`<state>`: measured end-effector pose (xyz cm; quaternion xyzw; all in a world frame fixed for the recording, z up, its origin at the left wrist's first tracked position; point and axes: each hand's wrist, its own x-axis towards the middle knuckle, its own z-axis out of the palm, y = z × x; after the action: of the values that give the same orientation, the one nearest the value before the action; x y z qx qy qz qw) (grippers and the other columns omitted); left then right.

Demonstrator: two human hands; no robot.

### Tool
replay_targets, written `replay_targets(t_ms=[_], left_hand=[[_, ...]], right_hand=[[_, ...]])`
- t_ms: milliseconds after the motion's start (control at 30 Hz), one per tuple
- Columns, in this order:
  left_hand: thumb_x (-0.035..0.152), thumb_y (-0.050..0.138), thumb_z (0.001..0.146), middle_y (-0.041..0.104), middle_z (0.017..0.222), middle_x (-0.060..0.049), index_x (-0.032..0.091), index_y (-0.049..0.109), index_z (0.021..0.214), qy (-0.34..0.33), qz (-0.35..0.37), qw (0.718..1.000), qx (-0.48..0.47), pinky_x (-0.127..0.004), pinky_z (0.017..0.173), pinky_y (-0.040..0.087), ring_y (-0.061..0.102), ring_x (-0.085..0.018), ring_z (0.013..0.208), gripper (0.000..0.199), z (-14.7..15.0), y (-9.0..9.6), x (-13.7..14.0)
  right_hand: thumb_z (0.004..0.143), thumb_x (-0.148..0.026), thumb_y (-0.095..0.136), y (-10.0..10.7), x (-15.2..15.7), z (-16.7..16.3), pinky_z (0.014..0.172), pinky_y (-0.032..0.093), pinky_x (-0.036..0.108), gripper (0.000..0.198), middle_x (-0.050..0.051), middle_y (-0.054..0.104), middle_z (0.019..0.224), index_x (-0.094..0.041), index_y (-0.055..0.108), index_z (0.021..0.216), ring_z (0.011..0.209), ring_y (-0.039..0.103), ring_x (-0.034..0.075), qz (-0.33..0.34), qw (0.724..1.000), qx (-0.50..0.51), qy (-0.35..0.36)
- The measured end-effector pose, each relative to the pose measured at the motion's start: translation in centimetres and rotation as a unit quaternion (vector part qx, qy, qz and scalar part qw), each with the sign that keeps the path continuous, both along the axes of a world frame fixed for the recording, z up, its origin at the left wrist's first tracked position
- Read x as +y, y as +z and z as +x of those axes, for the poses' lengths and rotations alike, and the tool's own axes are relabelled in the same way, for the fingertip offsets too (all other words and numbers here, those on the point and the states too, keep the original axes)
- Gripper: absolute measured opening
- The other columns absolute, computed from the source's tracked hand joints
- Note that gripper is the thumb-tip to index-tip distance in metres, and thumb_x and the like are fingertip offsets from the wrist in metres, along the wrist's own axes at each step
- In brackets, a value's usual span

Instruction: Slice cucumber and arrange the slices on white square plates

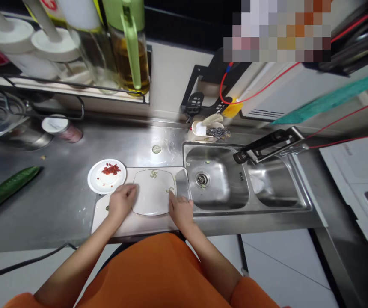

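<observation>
A squarish white plate (152, 197) with small green swirl marks rests on or just above the white cutting board (100, 220). My left hand (122, 204) is at its left edge, fingers curled in on the rim. At the right edge, my right hand (182, 210) holds the rim, its thumb side on the plate and the other fingers bent. Beyond the right hand, a wide knife blade (182, 184) lies on the board; its handle is hidden. A small round white plate (102, 185) with chopped red pieces (111, 169) stands behind my left hand.
A cucumber (7, 190) lies at the left, near a lidded pot (26, 132) and a small jar (62, 128). A double sink (219, 205) with a black tap (261, 145) is at the right. Bottles, including a green-handled oil bottle (132, 60), fill the rack above. A scrubber holder (200, 130) stands behind the sink.
</observation>
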<state>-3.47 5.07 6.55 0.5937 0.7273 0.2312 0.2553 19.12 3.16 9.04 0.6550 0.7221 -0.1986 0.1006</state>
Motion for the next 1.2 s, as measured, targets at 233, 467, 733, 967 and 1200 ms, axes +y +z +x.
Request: replay_targets(t_ms=[233, 467, 733, 967, 1200], left_hand=[[0.035, 0.047, 0.079, 0.069, 0.095, -0.005, 0.021, 0.067, 0.098, 0.068, -0.081, 0.994, 0.042, -0.029, 0.078, 0.043, 0.061, -0.019, 0.081, 0.031, -3.8, -1.0, -2.9], [0.037, 0.048, 0.079, 0.07, 0.096, -0.003, 0.022, 0.069, 0.096, 0.061, -0.057, 0.997, -0.006, -0.026, 0.081, 0.044, 0.062, -0.018, 0.086, 0.031, -2.4, -1.2, -2.9], [0.041, 0.047, 0.08, 0.072, 0.092, 0.0, 0.024, 0.072, 0.085, 0.042, -0.105, 0.993, -0.027, -0.025, 0.074, 0.044, 0.064, -0.02, 0.087, 0.03, -2.1, -0.6, -3.2], [0.041, 0.047, 0.08, 0.072, 0.089, 0.001, 0.024, 0.072, 0.084, 0.03, -0.113, 0.993, -0.024, -0.024, 0.071, 0.042, 0.065, -0.02, 0.085, 0.03, -2.2, -0.6, -2.9], [0.039, 0.046, 0.08, 0.073, 0.083, 0.0, 0.023, 0.071, 0.077, 0.035, -0.122, 0.992, -0.02, -0.023, 0.067, 0.04, 0.064, -0.019, 0.081, 0.03, -2.1, -0.7, -2.8]], right_hand=[[0.094, -0.028, 0.035, 0.2, -0.8, -2.0, 0.079, 0.027, 0.035, 0.037, 0.009, 0.068, 0.092, -0.024, 0.047, 0.129, 0.1, 0.054, 0.023, -0.02, 0.999, 0.025, 0.021], [0.094, -0.029, 0.037, 0.2, -1.3, -3.2, 0.077, 0.026, 0.035, 0.033, 0.007, 0.069, 0.09, -0.026, 0.05, 0.125, 0.098, 0.054, 0.022, -0.022, 0.999, 0.022, 0.038], [0.094, -0.028, 0.037, 0.6, -1.6, -3.5, 0.074, 0.025, 0.033, 0.03, 0.006, 0.068, 0.089, -0.026, 0.053, 0.12, 0.096, 0.054, 0.021, -0.015, 0.998, 0.022, 0.049], [0.094, -0.027, 0.038, 0.7, -1.8, -3.6, 0.074, 0.024, 0.034, 0.029, 0.006, 0.068, 0.09, -0.026, 0.055, 0.118, 0.097, 0.054, 0.022, -0.024, 0.999, 0.026, 0.041], [0.093, -0.026, 0.04, 0.7, -1.8, -3.7, 0.073, 0.024, 0.034, 0.03, 0.006, 0.068, 0.091, -0.025, 0.054, 0.119, 0.096, 0.053, 0.022, -0.022, 0.998, 0.029, 0.049]])
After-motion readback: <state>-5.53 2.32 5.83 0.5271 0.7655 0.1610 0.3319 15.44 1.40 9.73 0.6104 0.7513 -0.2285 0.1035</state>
